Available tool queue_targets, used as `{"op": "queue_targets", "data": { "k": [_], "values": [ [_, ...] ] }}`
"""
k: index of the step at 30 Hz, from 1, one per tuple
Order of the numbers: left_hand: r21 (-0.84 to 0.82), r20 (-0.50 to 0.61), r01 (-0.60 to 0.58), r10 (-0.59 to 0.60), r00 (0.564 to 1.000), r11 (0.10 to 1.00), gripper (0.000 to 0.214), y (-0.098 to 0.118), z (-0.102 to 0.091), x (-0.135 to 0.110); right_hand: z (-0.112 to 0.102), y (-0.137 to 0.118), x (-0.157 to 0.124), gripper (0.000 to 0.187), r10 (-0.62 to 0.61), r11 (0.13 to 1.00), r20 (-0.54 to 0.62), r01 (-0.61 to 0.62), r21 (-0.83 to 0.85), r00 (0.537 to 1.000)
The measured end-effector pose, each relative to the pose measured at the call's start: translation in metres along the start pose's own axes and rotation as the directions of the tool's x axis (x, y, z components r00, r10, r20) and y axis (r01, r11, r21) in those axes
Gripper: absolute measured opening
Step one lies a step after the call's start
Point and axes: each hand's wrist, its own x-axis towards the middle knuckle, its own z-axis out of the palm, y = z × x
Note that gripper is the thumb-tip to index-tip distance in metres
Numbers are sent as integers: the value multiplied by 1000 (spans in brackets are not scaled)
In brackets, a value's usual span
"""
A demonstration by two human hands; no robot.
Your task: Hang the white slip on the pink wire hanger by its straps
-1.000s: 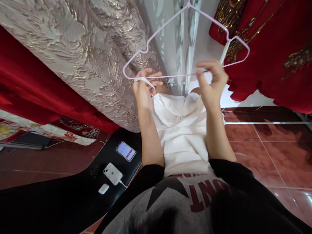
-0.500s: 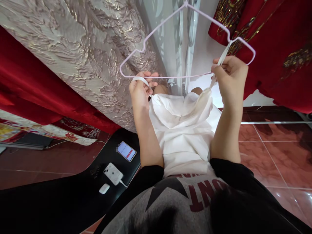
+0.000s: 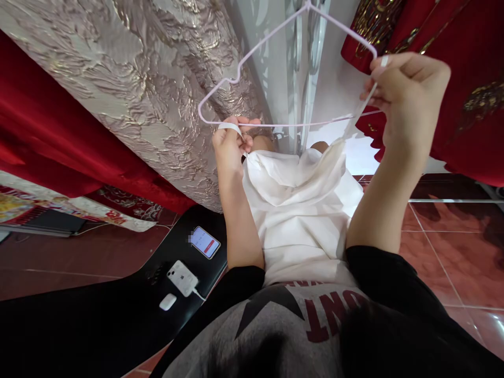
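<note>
A pale pink clothes hanger (image 3: 271,125) is held up in front of me, its top at the upper edge of the view. Below it a white garment (image 3: 291,194) with thin straps lies over my lap. My left hand (image 3: 230,142) is at the hanger's lower left corner, fingers curled by the bottom bar, with a white strap looped over the thumb side. My right hand (image 3: 411,94) pinches the other strap (image 3: 363,107) and pulls it taut at the hanger's right shoulder, whose notch and end are hidden behind the hand.
On my left, a black bench (image 3: 98,315) bears a lit phone (image 3: 205,242), a white phone (image 3: 182,277) on a cable and a small white case (image 3: 168,302). Gold-patterned fabric (image 3: 157,105) and red garments (image 3: 452,68) hang on both sides. Red tiles (image 3: 452,252) cover the floor.
My right hand has moved up and to the right, drawing its strap out along the hanger's right shoulder. The hanger has shifted slightly right, and my left hand has barely moved.
</note>
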Motion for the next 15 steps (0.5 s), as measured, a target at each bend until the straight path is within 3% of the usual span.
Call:
{"op": "queue_targets", "data": {
  "k": [3,6,8,10,11,12,13,15],
  "values": [
    [-26,26,-20,20,999,999,27,-3,0,1,-4,1,19,18,111,972,2,-109,210,994],
    [-77,25,-4,6,1000,997,33,-4,2,2,-14,8,22,31,206,925,-213,-119,361,955],
    [-84,12,14,-13,1000,996,37,-3,4,2,-20,15,12,38,212,920,-457,-19,391,864],
    [-62,-8,38,-39,999,997,39,-1,6,1,-22,23,-2,39,113,948,-713,140,286,692],
    [-51,-17,51,-52,998,997,39,0,7,1,-20,26,-10,37,28,960,-787,204,194,617],
    [-46,-21,66,-67,998,997,38,1,8,1,-17,28,-17,33,-63,963,-814,248,102,578],
    [-44,-22,82,-83,996,996,37,2,9,0,-11,28,-24,29,-145,960,-797,278,30,586],
    [-59,-22,107,-108,994,993,33,2,10,-1,6,25,-35,19,-262,949,-656,311,-45,707]
  ]
}}
